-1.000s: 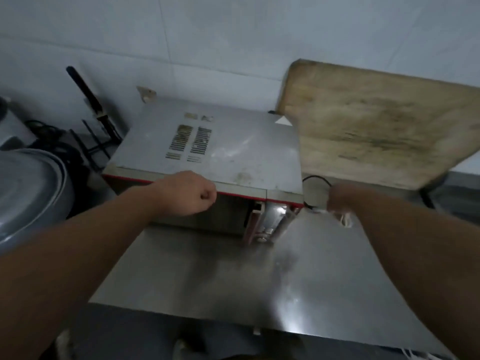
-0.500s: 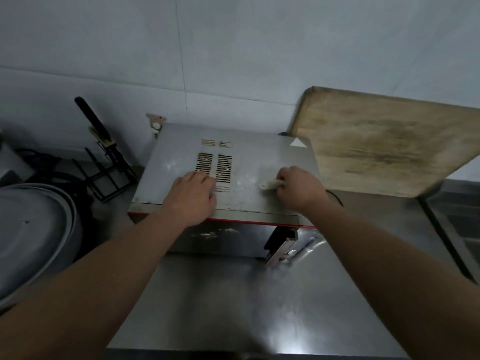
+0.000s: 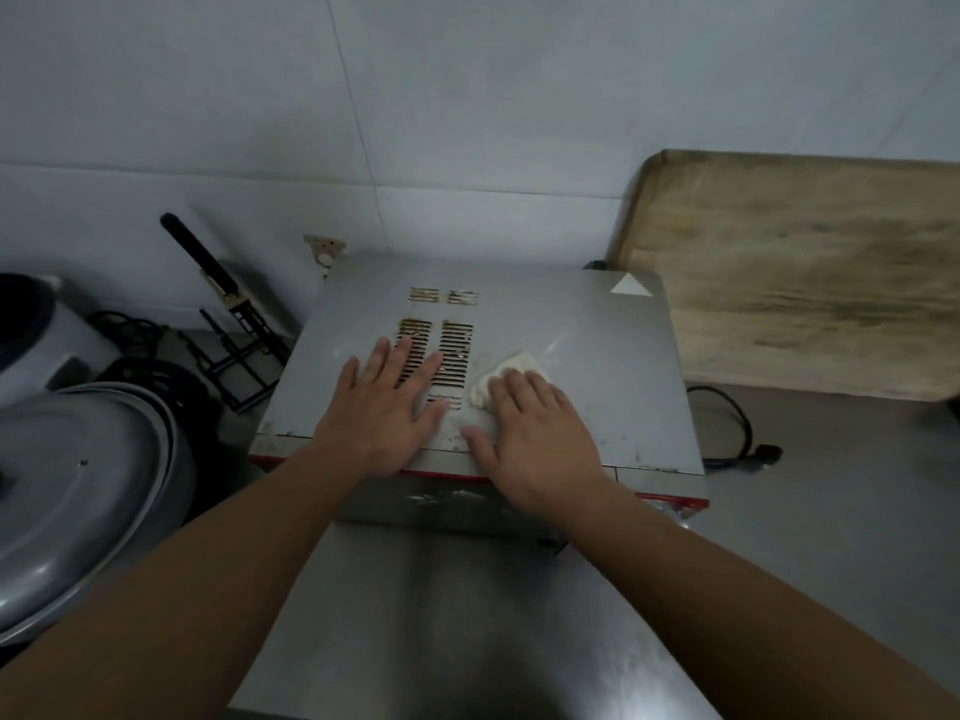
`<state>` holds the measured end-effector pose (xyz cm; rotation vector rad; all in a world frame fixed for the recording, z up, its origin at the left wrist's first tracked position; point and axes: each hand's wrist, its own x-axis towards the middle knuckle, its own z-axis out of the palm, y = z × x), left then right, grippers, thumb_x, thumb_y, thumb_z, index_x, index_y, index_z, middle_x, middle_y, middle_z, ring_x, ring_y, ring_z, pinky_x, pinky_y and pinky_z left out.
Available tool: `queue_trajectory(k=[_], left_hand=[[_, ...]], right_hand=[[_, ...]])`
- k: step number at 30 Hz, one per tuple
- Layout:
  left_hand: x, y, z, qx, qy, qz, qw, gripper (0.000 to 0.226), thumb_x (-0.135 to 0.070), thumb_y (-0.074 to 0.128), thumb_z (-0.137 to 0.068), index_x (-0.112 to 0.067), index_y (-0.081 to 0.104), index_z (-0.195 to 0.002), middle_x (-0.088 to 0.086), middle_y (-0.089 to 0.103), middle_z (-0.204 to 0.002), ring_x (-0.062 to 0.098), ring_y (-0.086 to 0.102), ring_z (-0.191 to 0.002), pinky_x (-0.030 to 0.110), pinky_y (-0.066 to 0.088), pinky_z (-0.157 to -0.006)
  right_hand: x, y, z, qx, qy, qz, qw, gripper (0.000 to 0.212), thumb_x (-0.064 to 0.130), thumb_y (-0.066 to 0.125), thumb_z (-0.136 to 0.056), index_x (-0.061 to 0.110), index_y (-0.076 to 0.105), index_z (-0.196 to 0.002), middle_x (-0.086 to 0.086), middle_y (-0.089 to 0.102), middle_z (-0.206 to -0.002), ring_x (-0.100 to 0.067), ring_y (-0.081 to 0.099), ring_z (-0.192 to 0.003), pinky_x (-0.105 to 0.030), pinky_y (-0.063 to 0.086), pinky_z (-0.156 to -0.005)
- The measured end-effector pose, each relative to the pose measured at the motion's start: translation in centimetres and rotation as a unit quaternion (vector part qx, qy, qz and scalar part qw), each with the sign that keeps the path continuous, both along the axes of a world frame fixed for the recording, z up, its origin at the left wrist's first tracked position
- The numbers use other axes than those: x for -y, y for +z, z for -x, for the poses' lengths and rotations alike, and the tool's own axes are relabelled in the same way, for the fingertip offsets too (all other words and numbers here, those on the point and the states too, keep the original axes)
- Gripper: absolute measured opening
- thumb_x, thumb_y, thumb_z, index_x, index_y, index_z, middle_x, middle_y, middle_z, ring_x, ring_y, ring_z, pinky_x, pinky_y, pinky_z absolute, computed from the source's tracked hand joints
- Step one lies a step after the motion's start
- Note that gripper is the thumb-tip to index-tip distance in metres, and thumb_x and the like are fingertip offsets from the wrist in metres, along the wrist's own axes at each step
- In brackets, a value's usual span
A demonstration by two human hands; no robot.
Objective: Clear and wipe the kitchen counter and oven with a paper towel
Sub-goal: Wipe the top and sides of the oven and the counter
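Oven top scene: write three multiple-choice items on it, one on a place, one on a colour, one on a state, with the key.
1. Where does the paper towel lie?
A. on the oven top, under the right hand
B. on the cutting board
C. on the pot lid

2. What colour is the trim along the oven's front edge?
A. blue
B. red
C. green

3. How does the left hand lie?
A. curled in a fist
B. pinching the cord
C. flat, fingers spread over the vent slots

Key: 1 A, the towel pokes out beneath the right fingers beside the vents. 2 B, a red strip runs under both wrists. 3 C, the straight fingers rest on the slots and hold nothing.
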<state>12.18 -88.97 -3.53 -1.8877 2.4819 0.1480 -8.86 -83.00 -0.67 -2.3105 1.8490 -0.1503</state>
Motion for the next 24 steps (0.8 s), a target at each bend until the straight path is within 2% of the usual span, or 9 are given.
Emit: queue_trajectory(k=[4, 10, 14, 19, 21, 24], left_hand=[[-0.1, -0.1, 0.0, -0.006, 0.0, 0.002, 1.0, 0.074, -0.078, -0.008, -0.085, -0.048, -0.013, -0.152, -0.003, -0.013, -0.166, 0.018, -0.017, -0.151, 0.049, -0.005, -0.122], [0.2, -0.2, 0.0, -0.018, -0.003, 0.002, 1.0, 0.072, -0.078, -0.005, -0.087, -0.047, -0.016, -0.151, -0.003, -0.014, -0.166, 0.019, -0.017, -0.151, 0.051, -0.005, -0.122], [0.1, 0.2, 0.2, -0.025, -0.004, -0.011, 1.0, 0.072, -0.076, -0.002, -0.088, -0.046, -0.017, -0.151, -0.003, -0.018, -0.165, 0.02, -0.02, -0.15, 0.051, -0.008, -0.121], [0.1, 0.6, 0.3, -0.031, -0.012, -0.021, 0.999, 0.076, -0.075, 0.0, -0.087, -0.04, -0.018, -0.152, 0.001, -0.022, -0.164, 0.024, -0.022, -0.15, 0.055, -0.006, -0.12], [0.0, 0.6, 0.3, -0.036, -0.013, -0.022, 0.999, 0.078, -0.075, 0.001, -0.086, -0.038, -0.018, -0.153, 0.002, -0.022, -0.164, 0.024, -0.022, -0.15, 0.055, -0.007, -0.12], [0.1, 0.3, 0.2, -0.045, -0.014, -0.012, 0.999, 0.081, -0.076, 0.001, -0.086, -0.035, -0.017, -0.154, 0.002, -0.021, -0.164, 0.024, -0.023, -0.149, 0.054, -0.011, -0.119]], right_hand=[[5.9, 0.7, 1.6, -0.004, -0.022, -0.018, 1.0, 0.084, 0.071, 0.008, -0.092, 0.016, 0.031, -0.152, -0.007, 0.027, -0.16, -0.025, 0.023, -0.147, -0.044, 0.022, -0.118], [12.3, 0.5, 2.5, -0.009, -0.046, -0.056, 0.997, 0.077, 0.067, 0.014, -0.095, 0.018, 0.022, -0.154, -0.009, 0.015, -0.163, -0.028, 0.014, -0.149, -0.047, 0.017, -0.12], [7.5, -0.1, 1.6, 0.003, -0.023, -0.034, 0.999, 0.072, 0.068, 0.015, -0.095, 0.026, 0.022, -0.153, -0.004, 0.017, -0.163, -0.026, 0.013, -0.149, -0.045, 0.016, -0.12], [-2.4, -0.9, -0.5, 0.006, -0.003, -0.015, 1.0, 0.074, 0.073, 0.008, -0.094, 0.031, 0.015, -0.154, 0.0, 0.012, -0.164, -0.021, 0.006, -0.151, -0.037, 0.002, -0.116], [-2.8, -0.5, -1.2, 0.003, -0.017, -0.028, 0.999, 0.075, 0.073, 0.006, -0.093, 0.031, 0.02, -0.153, 0.0, 0.017, -0.163, -0.021, 0.011, -0.15, -0.037, 0.008, -0.117], [-0.4, 1.1, -1.8, 0.004, -0.018, -0.032, 0.999, 0.07, 0.067, 0.008, -0.095, 0.028, 0.035, -0.147, -0.002, 0.033, -0.156, -0.024, 0.027, -0.145, -0.041, 0.028, -0.115]])
